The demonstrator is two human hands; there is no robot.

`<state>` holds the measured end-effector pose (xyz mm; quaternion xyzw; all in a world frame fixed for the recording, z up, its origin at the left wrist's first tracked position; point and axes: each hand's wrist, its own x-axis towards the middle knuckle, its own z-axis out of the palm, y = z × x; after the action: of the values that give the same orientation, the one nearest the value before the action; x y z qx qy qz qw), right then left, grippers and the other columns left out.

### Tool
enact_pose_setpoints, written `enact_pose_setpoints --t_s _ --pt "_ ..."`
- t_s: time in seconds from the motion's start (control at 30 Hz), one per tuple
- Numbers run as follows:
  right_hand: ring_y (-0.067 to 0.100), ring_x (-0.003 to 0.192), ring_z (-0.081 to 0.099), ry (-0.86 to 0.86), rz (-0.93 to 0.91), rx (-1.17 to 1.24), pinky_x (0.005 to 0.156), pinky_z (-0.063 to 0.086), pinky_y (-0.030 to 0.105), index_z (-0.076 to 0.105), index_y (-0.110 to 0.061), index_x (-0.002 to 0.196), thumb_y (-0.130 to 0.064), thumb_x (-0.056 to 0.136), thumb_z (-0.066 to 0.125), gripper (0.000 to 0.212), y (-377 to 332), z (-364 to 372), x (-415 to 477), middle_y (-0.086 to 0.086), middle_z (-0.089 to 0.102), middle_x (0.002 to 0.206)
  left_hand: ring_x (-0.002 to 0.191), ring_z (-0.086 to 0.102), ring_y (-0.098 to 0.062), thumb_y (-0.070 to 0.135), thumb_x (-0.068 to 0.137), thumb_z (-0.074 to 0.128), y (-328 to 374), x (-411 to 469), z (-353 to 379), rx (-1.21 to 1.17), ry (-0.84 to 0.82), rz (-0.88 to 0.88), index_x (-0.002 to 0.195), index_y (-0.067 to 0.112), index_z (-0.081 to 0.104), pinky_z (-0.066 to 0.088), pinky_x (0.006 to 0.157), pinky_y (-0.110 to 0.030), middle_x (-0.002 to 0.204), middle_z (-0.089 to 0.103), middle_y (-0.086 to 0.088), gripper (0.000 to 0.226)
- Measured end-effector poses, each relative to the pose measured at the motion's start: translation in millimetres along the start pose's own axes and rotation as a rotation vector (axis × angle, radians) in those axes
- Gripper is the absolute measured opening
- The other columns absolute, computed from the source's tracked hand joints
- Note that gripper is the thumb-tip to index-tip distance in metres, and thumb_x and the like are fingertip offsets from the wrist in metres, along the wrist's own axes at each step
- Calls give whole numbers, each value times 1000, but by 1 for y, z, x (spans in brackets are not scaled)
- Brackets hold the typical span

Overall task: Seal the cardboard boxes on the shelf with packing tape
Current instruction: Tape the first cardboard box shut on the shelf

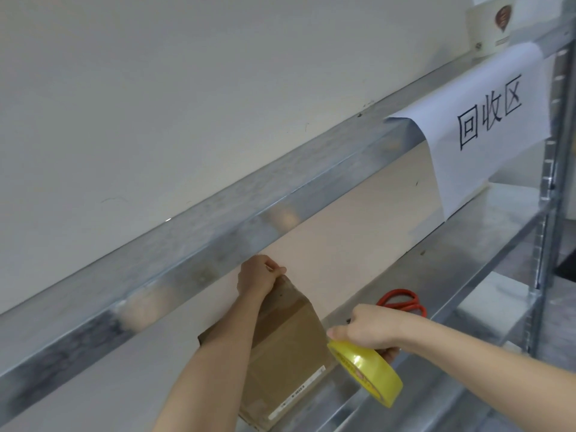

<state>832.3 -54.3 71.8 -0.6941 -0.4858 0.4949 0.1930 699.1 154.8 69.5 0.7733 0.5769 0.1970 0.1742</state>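
A brown cardboard box (290, 338) stands on the galvanised metal shelf (467, 244), low in the middle of the view and close against the pale wall behind it. Its flaps lie closed. A glossy band runs across its top face, and a narrow white label with small dark print, too small to read, lies along its lower right edge. The left grip (260, 275) is clenched on the box's far upper corner, fingers curled over the edge, with the forearm lying across the box's left side. The right grip (367, 328) grasps a roll of yellow packing tape (364, 369) just beside the box's right edge, thumb stretched toward that edge. Whether a strand of tape reaches the cardboard cannot be told. Red-handled scissors (402, 302) lie on the shelf just behind the right grip. From the shelf beam above (218, 219) hangs a white paper sign (489, 120) with three black Chinese characters, and a white paper cup (489, 26) stands on the upper level at the top right.
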Motion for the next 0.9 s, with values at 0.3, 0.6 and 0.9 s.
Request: enact_pose_setpoints --t_s 0.3,0.6,0.9 --pt "11 50 38 113 -8 -231 46 29 23 42 -16 64 -52 97 44 49 8 1 7 -2 39 59 82 60 -13 20 72 83 -12 -15 11 -264 192 44 99 22 63 48 83 -27 86 65 4 34" --pt "12 46 39 79 3 -191 44 33 21 42 -16 64 -51 96 47 48 10 5 10 -1 38 56 78 65 -11 42 95 53 -16 -17 10 -220 192 149 73 26 67 45 77 -25 70 70 11 30" --pt "12 47 44 64 -4 -159 45 36 21 45 -16 62 -50 96 49 47 10 7 8 -2 44 55 81 62 -21 52 98 36 -10 -18 15 135 130 161 80 23 71 49 72 -32 84 70 2 49"
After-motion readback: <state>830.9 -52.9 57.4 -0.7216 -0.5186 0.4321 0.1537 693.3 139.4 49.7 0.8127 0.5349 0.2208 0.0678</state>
